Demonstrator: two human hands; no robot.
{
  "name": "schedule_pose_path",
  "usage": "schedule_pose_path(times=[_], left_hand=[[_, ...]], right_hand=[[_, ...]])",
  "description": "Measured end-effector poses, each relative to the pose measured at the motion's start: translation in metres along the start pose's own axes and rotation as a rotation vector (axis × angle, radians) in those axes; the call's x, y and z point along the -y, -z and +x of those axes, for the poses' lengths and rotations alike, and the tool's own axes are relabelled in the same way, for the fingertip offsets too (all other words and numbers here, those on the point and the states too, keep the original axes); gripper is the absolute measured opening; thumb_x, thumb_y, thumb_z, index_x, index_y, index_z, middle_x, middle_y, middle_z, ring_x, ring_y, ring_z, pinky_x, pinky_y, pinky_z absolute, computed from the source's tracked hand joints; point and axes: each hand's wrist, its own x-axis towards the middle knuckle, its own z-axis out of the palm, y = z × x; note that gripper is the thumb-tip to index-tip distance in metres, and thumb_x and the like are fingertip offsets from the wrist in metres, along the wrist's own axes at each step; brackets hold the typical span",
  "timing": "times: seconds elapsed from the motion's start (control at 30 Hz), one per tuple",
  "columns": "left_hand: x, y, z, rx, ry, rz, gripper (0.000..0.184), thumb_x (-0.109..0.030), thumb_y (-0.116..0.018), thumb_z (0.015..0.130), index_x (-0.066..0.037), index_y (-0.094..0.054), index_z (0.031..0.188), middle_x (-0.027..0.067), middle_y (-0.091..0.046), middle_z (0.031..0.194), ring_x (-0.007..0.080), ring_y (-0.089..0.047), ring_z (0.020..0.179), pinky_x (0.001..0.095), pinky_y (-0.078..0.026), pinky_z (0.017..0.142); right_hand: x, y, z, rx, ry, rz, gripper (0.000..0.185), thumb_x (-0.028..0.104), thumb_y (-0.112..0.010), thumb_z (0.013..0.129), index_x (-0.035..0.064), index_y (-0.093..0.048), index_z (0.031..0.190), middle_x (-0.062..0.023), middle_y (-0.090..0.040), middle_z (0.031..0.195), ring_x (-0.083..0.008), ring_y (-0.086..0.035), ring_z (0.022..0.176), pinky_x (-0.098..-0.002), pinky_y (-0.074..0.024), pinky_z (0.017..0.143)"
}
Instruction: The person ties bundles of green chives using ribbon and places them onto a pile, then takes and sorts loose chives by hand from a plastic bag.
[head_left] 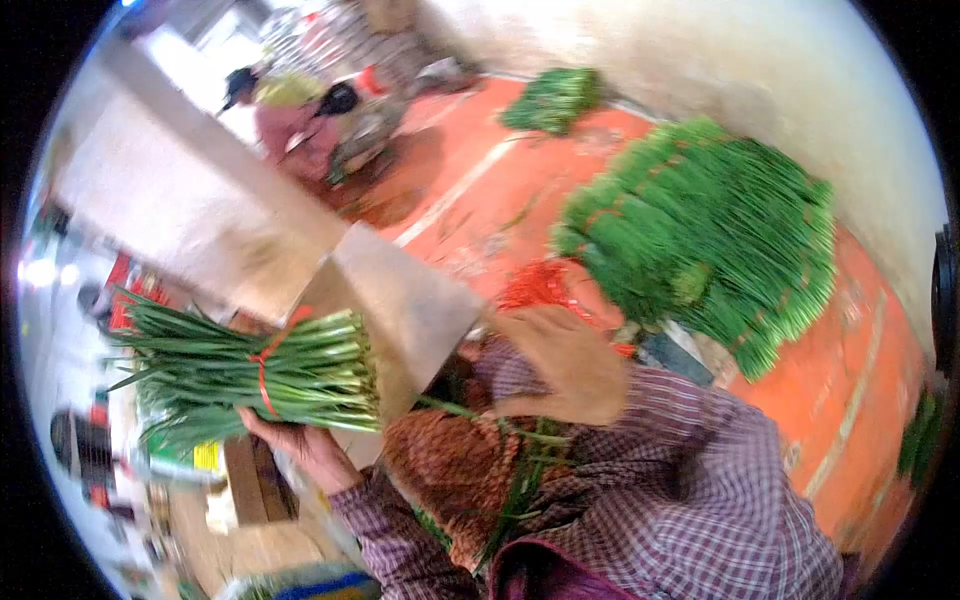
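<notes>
My left hand [300, 442] is closed around a thick bunch of chive-like green stalks [310, 370], raised at the left. A red band [263, 378] ties the bunch. Its leaf tips point left and its pale cut ends point right. At the end of the other plaid sleeve [680, 455], a blurred tan shape [565, 368] appears to be my right hand; its fingers cannot be made out. Loose green stalks [525, 480] lie across a rough brown cloth [450, 465] on my lap.
A large heap of banded green bunches [700, 230] covers the orange floor near the wall, with a smaller pile [552, 100] farther back. Red bands [540, 285] lie beside the heap. Another person [310, 125] crouches at the back left. A pale pillar [200, 190] stands at the left.
</notes>
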Motion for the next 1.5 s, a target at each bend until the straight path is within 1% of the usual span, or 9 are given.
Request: schedule_pose_path(times=[0.1,0.3,0.4,0.53,0.7,0.73,0.9,1.1,1.5], left_hand=[[0.045,-0.046,-0.038,-0.083,0.005,0.270,0.053,-0.036,-0.050,0.089,-0.001,-0.041,0.128,0.0102,-0.045,0.129,0.0200,-0.044,0.117,0.0375,-0.038,0.100],[0.122,-0.083,-0.089,0.209,0.356,0.488,0.053,-0.006,-0.061,0.076,0.001,-0.042,0.125,0.0099,-0.048,0.122,0.0212,-0.049,0.107,0.0392,-0.043,0.092],[0.175,-0.064,-0.098,0.428,0.499,0.522,0.043,-0.007,-0.060,0.077,0.003,-0.048,0.117,0.0102,-0.051,0.117,0.0218,-0.049,0.106,0.0363,-0.042,0.091],[0.201,-0.105,-0.144,0.723,0.603,0.490,0.044,-0.009,-0.061,0.081,0.004,-0.046,0.120,0.0157,-0.047,0.122,0.0225,-0.045,0.114,0.0347,-0.036,0.097],[0.244,-0.126,-0.146,0.704,0.981,0.467,0.081,-0.030,-0.066,0.083,-0.008,-0.018,0.144,0.0169,-0.028,0.142,0.0264,-0.029,0.132,0.0398,-0.027,0.108],[0.244,-0.147,-0.146,0.821,0.843,0.481,0.090,-0.035,-0.065,0.083,-0.009,-0.006,0.146,0.0176,-0.034,0.139,0.0260,-0.031,0.132,0.0392,-0.028,0.107],[0.249,-0.124,-0.117,0.878,0.804,0.560,0.074,-0.029,-0.055,0.090,-0.009,-0.011,0.145,0.0235,-0.039,0.135,0.0312,-0.044,0.122,0.0417,-0.036,0.102],[0.228,-0.084,-0.085,0.667,0.815,0.519,0.061,-0.020,-0.051,0.092,-0.004,-0.020,0.142,0.0253,-0.050,0.123,0.0316,-0.055,0.111,0.0393,-0.043,0.098],[0.128,-0.002,-0.019,0.227,0.468,0.832,0.055,-0.022,-0.058,0.088,-0.001,-0.037,0.134,0.0143,-0.059,0.103,0.0222,-0.061,0.094,0.0348,-0.048,0.086]], right_hand=[[0.008,0.001,0.029,-0.170,0.016,0.074,0.103,0.061,-0.066,0.067,-0.0068,-0.028,0.134,-0.0241,-0.040,0.132,-0.0361,-0.043,0.117,-0.0448,-0.0318,0.101],[-0.024,-0.012,0.019,-0.192,-0.142,0.027,0.122,0.059,-0.077,0.050,-0.0079,-0.023,0.136,-0.0246,-0.036,0.134,-0.0379,-0.040,0.121,-0.0449,-0.0313,0.101],[-0.056,0.001,-0.015,-0.342,-0.314,0.201,0.113,0.039,-0.084,0.050,-0.0077,-0.025,0.135,-0.0261,-0.042,0.129,-0.0391,-0.040,0.122,-0.0426,-0.0325,0.102],[-0.099,0.033,-0.076,-0.361,-0.410,0.163,0.106,0.034,-0.083,0.054,-0.0062,-0.027,0.135,-0.0257,-0.044,0.126,-0.0357,-0.044,0.119,-0.0397,-0.0351,0.101],[-0.142,0.082,-0.158,-0.260,-0.659,-0.205,0.104,0.037,-0.082,0.056,-0.0053,-0.028,0.135,-0.0258,-0.049,0.120,-0.0371,-0.049,0.111,-0.0421,-0.0395,0.098],[-0.152,0.090,-0.172,-0.216,-0.776,-0.299,0.102,0.036,-0.080,0.056,-0.0024,-0.028,0.136,-0.0248,-0.046,0.126,-0.0357,-0.046,0.117,-0.0414,-0.0377,0.101],[-0.231,0.127,-0.267,-0.009,-1.072,-0.616,0.103,0.042,-0.078,0.057,0.0041,-0.027,0.137,-0.0203,-0.052,0.112,-0.0343,-0.049,0.108,-0.0418,-0.0404,0.093],[-0.302,0.089,-0.343,0.371,-1.576,-0.812,0.118,0.043,-0.083,0.056,0.0251,-0.009,0.146,-0.0097,-0.025,0.143,-0.0318,-0.025,0.131,-0.0532,-0.0226,0.105],[-0.343,0.076,-0.375,0.177,-1.471,-1.018,0.110,0.028,-0.083,0.061,0.0343,-0.012,0.144,-0.0028,-0.028,0.141,-0.0260,-0.031,0.128,-0.0503,-0.0253,0.102]])
